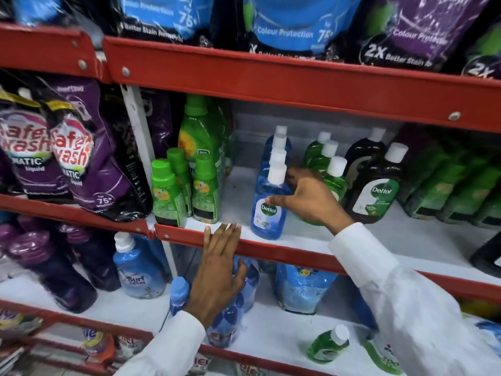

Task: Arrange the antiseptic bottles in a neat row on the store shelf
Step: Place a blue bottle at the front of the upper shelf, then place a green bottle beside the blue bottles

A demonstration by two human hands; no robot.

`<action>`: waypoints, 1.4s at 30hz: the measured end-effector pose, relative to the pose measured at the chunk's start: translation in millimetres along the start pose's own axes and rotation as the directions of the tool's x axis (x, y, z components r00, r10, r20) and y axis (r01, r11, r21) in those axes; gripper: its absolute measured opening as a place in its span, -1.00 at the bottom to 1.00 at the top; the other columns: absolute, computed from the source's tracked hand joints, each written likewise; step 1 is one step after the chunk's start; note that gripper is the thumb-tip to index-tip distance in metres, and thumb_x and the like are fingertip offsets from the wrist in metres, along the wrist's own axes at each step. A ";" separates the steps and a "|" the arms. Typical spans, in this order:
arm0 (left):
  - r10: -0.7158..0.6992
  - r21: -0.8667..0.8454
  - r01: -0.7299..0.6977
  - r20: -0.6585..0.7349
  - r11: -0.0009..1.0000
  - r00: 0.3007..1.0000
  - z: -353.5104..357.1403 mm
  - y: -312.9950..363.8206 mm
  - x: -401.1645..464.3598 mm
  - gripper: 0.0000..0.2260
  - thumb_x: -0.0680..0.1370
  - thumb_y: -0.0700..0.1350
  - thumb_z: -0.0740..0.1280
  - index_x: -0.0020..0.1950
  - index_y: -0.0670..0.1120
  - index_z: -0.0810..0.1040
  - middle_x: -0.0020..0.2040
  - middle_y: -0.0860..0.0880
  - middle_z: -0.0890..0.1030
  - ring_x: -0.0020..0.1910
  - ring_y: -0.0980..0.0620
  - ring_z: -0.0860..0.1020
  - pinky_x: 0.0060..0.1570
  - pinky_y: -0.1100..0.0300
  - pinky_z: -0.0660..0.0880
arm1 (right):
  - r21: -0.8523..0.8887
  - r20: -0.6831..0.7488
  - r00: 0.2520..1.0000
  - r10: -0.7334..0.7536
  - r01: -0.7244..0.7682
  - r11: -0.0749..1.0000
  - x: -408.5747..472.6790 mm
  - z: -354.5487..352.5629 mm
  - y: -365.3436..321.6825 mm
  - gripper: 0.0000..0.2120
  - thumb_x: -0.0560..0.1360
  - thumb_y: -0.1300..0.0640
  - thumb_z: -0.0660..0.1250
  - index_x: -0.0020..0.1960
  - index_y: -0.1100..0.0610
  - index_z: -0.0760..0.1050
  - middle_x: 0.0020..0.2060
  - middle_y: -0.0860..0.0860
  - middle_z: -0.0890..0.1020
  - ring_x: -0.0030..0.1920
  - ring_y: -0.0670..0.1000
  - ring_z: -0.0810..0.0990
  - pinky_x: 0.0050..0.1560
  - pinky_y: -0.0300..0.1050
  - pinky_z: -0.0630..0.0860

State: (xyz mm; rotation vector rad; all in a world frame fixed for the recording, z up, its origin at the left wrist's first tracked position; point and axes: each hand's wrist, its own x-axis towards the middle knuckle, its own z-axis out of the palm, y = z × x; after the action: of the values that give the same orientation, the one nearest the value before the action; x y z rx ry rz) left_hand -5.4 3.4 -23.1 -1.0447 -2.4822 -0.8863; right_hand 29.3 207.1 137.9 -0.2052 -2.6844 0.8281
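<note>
Right hand is half-closed around the front blue antiseptic bottle, thumb on the label, fingers behind the shoulder. The bottle stands upright, long axis vertical, heading a blue file running straight back from that hand. Left hand lies open and flat, fingertips on the red shelf lip, holding nothing, below-left of the bottle and farther from it.

Blue, green and dark antiseptic bottles stand upright in white-capped files.

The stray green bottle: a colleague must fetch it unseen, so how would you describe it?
Look at the white shelf below the red-edged one holding the Dettol rows. Near its front lies a small green bottle with a white cap, alone and tipped over, unlike the upright blue pouches behind.
</note>
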 end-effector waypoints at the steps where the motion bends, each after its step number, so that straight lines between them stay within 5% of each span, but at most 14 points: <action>1: -0.004 0.004 0.004 0.001 1.000 1.000 0.4 0.5 -0.4 -0.41 0.51 0.05 0.15 0.54 -0.05 0.21 0.54 -0.05 0.33 0.57 0.01 0.15 0.58 0.06 -0.23 | 0.024 0.001 1.000 -0.001 0.001 1.000 0.7 -0.3 2.2 -0.56 0.36 0.09 0.60 0.19 0.12 0.60 0.05 0.02 0.74 -0.07 -0.02 0.67 -0.24 -0.45 0.47; 7: -0.006 0.085 0.011 -0.057 0.996 0.998 3.7 15.1 -2.3 -0.40 0.48 0.03 0.31 0.49 -0.09 0.29 0.46 -0.08 0.40 0.54 -0.10 0.20 0.59 -0.01 -0.20 | 0.036 0.036 0.999 0.010 -0.011 0.999 -9.2 -4.9 7.0 -0.42 0.32 0.01 0.63 0.29 0.07 0.56 0.10 -0.04 0.71 -0.13 -0.15 0.61 -0.24 -0.62 0.39; 11: 0.089 0.052 -0.085 -0.066 0.995 0.994 18.2 39.1 -7.0 -0.44 0.47 0.00 0.31 0.45 -0.10 0.36 0.40 -0.11 0.45 0.50 -0.16 0.28 0.56 -0.17 0.02 | 0.050 -0.173 0.985 -0.026 0.035 0.998 -54.4 -18.7 21.3 -0.47 0.35 0.05 0.62 0.29 0.07 0.58 0.14 -0.05 0.70 0.04 -0.13 0.64 0.13 -0.29 0.54; 15: 0.207 0.034 -0.205 -0.066 0.978 0.976 39.4 65.6 -3.6 -0.50 0.49 -0.05 0.33 0.42 -0.12 0.42 0.36 -0.10 0.52 0.45 -0.13 0.37 0.49 -0.24 0.22 | 0.121 -0.318 0.947 -0.048 0.091 0.989 -122.2 -22.9 66.2 -0.68 0.40 0.16 0.57 0.13 0.02 0.64 0.01 -0.10 0.72 -0.07 -0.13 0.68 0.00 -0.29 0.61; 21: 0.200 0.099 -0.194 -0.054 0.976 0.978 58.0 90.7 2.4 -0.49 0.46 0.00 0.35 0.41 -0.06 0.43 0.30 -0.04 0.56 0.37 -0.10 0.43 0.49 -0.30 0.11 | 0.107 0.067 0.994 0.086 -0.093 0.990 -191.8 14.0 164.8 -0.63 0.40 0.08 0.52 0.18 -0.11 0.58 0.07 -0.23 0.70 0.06 -0.21 0.66 0.11 -0.15 0.61; 24: 0.148 0.115 -0.143 -0.044 0.983 0.988 60.0 96.2 2.0 -0.45 0.43 0.01 0.37 0.42 -0.03 0.42 0.24 -0.07 0.54 0.33 -0.11 0.42 0.52 -0.30 0.04 | -0.018 0.379 0.910 0.171 -0.177 0.984 -205.3 37.0 197.4 -0.45 0.37 0.00 0.56 0.32 -0.12 0.50 0.26 -0.22 0.60 0.25 -0.17 0.56 0.30 -0.24 0.47; 26: 0.139 0.146 -0.132 -0.037 0.980 0.990 60.5 98.0 1.4 -0.43 0.41 0.00 0.39 0.41 -0.03 0.42 0.22 -0.08 0.53 0.32 -0.12 0.41 0.51 -0.32 0.06 | -0.078 0.461 0.864 0.203 -0.189 0.979 -210.1 56.3 210.9 -0.38 0.32 0.01 0.60 0.34 -0.09 0.50 0.28 -0.17 0.60 0.27 -0.12 0.54 0.31 -0.22 0.45; 33: 0.113 0.190 -0.108 -0.020 0.976 0.993 59.5 101.9 0.7 -0.41 0.39 -0.03 0.41 0.41 -0.02 0.41 0.24 -0.08 0.52 0.33 -0.11 0.39 0.51 -0.30 0.07 | -0.078 0.379 0.897 0.228 -0.215 0.974 -207.4 79.0 225.9 -0.64 0.22 0.11 0.58 0.00 -0.05 0.66 -0.05 -0.10 0.76 -0.03 -0.08 0.68 0.04 -0.06 0.62; 42: 0.081 0.174 -0.075 -0.029 0.982 0.996 58.4 104.9 0.8 -0.43 0.40 -0.03 0.40 0.41 0.00 0.41 0.24 -0.05 0.53 0.33 -0.10 0.39 0.53 -0.27 0.07 | 0.174 0.098 0.987 0.123 -0.139 0.975 -190.3 -33.7 132.2 -0.53 0.18 0.10 0.65 0.06 -0.01 0.64 -0.13 -0.11 0.75 -0.13 -0.12 0.71 -0.11 -0.12 0.68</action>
State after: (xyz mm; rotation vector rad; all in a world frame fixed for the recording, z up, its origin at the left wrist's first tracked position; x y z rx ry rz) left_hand 67.7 98.6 -22.8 -1.0493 -2.4198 -0.6476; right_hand 224.9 289.7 39.1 -0.3131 -2.6778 1.1398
